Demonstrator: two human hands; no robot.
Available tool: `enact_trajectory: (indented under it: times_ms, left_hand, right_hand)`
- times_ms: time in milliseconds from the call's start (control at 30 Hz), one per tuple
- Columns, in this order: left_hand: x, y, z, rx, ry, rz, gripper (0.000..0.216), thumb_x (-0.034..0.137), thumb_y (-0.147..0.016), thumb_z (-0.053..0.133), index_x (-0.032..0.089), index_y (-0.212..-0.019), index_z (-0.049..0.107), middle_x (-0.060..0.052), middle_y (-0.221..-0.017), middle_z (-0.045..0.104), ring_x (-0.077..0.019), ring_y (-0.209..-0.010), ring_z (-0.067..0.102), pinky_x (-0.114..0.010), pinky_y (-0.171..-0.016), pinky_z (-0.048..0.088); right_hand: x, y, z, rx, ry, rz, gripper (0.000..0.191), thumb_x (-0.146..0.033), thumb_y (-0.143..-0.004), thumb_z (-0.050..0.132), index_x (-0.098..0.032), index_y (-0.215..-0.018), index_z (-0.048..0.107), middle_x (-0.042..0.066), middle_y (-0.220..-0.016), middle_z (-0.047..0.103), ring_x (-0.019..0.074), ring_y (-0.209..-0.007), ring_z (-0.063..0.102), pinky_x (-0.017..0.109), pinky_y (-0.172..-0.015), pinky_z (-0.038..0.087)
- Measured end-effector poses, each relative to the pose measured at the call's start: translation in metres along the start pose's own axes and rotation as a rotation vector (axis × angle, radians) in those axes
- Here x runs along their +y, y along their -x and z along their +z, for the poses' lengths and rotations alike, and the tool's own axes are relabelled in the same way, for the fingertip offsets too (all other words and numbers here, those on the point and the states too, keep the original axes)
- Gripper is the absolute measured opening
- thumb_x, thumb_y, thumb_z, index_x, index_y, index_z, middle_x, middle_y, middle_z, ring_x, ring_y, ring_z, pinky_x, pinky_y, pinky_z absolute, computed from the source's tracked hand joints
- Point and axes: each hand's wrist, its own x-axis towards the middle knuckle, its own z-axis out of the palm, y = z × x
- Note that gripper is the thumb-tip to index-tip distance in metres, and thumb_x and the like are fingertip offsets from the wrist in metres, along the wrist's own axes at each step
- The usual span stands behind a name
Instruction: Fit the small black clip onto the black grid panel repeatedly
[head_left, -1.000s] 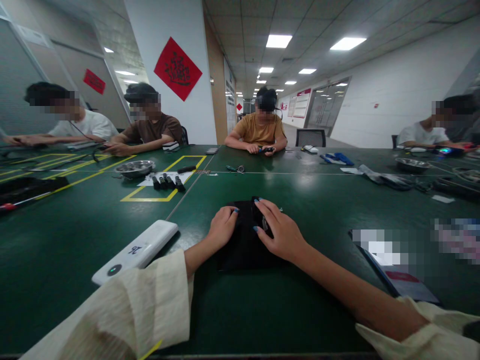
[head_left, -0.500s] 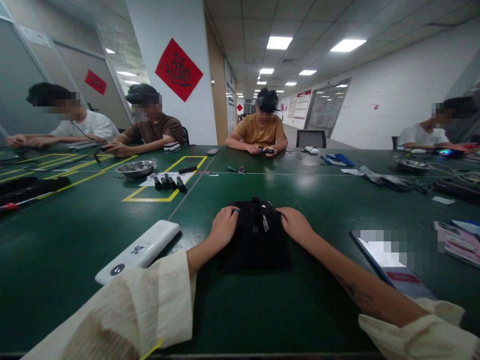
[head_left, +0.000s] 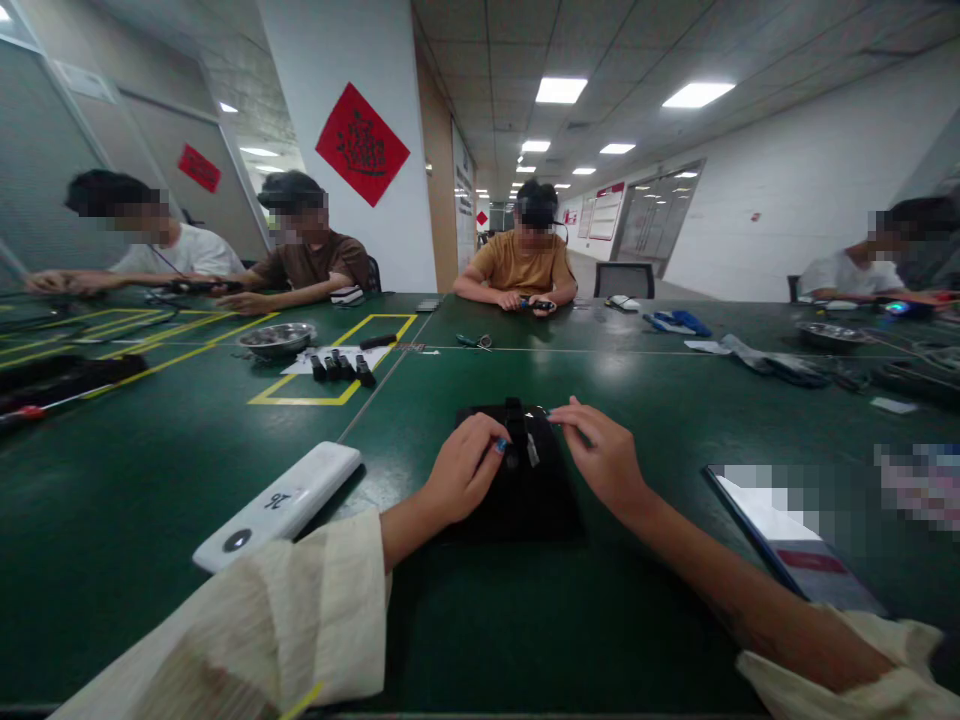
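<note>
A black mat lies on the green table straight ahead of me. On it stands a small black part with a little silver piece beside it. My left hand rests on the mat's left side, its fingers curled and its thumb touching the black part. My right hand lies on the mat's right side with curled fingers that pinch something small I cannot make out. Both wrists come out of cream sleeves.
A white power bank lies to the left of the mat. A phone and papers lie at the right. Farther off are a yellow taped rectangle with small black parts, a metal bowl, tools, and several seated people.
My left hand has moved right onto the mat toward the black part. My right hand came off the mat's middle, went to its right edge, then drew slightly inward.
</note>
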Motion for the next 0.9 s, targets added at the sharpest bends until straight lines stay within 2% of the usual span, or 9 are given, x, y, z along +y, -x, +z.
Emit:
enact_trajectory:
  times_ms: [100, 233, 367, 500, 733, 900]
  left_hand:
    - [0.004, 0.002, 0.004, -0.074, -0.074, 0.106, 0.023, 0.025, -0.091, 0.028, 0.016, -0.091, 0.050, -0.006, -0.087, 0.055, -0.0174, -0.082, 0.048, -0.032, -0.077, 0.039]
    - [0.003, 0.003, 0.006, -0.079, -0.191, 0.165, 0.031, 0.026, -0.092, 0.024, 0.016, -0.090, 0.053, -0.007, -0.083, 0.058, -0.0185, -0.075, 0.047, -0.035, -0.073, 0.038]
    - [0.000, 0.005, 0.006, -0.065, -0.084, 0.233, 0.035, 0.026, -0.093, 0.020, 0.015, -0.093, 0.053, -0.008, -0.089, 0.060, -0.0181, -0.079, 0.051, -0.035, -0.078, 0.040]
    - [0.000, 0.006, 0.005, -0.128, 0.092, 0.217, 0.031, 0.025, -0.093, 0.021, 0.015, -0.097, 0.050, -0.008, -0.091, 0.059, -0.0164, -0.084, 0.055, -0.031, -0.079, 0.044]
    - [0.005, 0.009, -0.001, -0.113, 0.014, 0.264, 0.031, 0.032, -0.092, 0.023, 0.017, -0.098, 0.049, -0.008, -0.091, 0.060, -0.0179, -0.083, 0.057, -0.031, -0.076, 0.046]
    - [0.007, 0.010, 0.002, -0.074, 0.007, 0.264, 0.029, 0.030, -0.092, 0.023, 0.017, -0.095, 0.048, -0.007, -0.087, 0.058, -0.0166, -0.077, 0.056, -0.029, -0.070, 0.045]
  right_hand:
    - [-0.018, 0.004, 0.001, 0.002, -0.079, -0.165, 0.025, -0.008, -0.084, 0.045, -0.021, -0.093, 0.064, 0.004, -0.095, 0.067, 0.0145, -0.093, 0.063, 0.040, -0.100, 0.043]
    - [-0.037, 0.011, 0.004, -0.082, -0.154, -0.307, 0.029, -0.005, -0.083, 0.046, -0.019, -0.104, 0.060, 0.006, -0.101, 0.066, 0.0142, -0.098, 0.060, 0.040, -0.102, 0.043]
    - [-0.043, 0.014, 0.005, -0.137, -0.207, -0.340, 0.030, -0.003, -0.083, 0.047, -0.017, -0.108, 0.057, 0.008, -0.105, 0.064, 0.0145, -0.103, 0.058, 0.040, -0.102, 0.042]
    - [-0.042, 0.015, 0.004, -0.146, -0.223, -0.340, 0.031, -0.004, -0.084, 0.045, -0.018, -0.109, 0.057, 0.007, -0.106, 0.064, 0.0146, -0.103, 0.058, 0.042, -0.104, 0.040]
    - [-0.048, 0.016, 0.005, -0.135, -0.223, -0.386, 0.038, -0.001, -0.083, 0.046, -0.016, -0.117, 0.051, 0.009, -0.106, 0.062, 0.0147, -0.106, 0.055, 0.042, -0.104, 0.039]
    - [-0.052, 0.017, 0.006, -0.120, -0.194, -0.400, 0.044, -0.004, -0.085, 0.043, -0.020, -0.126, 0.044, 0.007, -0.107, 0.060, 0.0143, -0.106, 0.055, 0.041, -0.103, 0.040]
